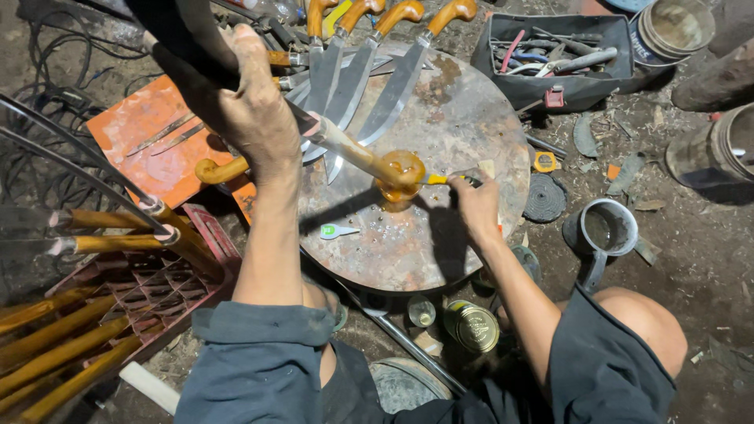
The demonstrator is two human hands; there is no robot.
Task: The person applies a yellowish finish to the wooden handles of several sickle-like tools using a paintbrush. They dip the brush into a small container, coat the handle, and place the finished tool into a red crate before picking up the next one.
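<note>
Two hands work on one knife (345, 145): its long axis runs from upper left down to lower right, glossy amber handle end over the round rusty metal plate (471, 118). Left hand (251, 110) wraps the blade, which it mostly hides. Right hand (475, 200) pinches a thin yellow brush (440, 179), tip unclear. Dirt floor (691, 259) around.
</note>
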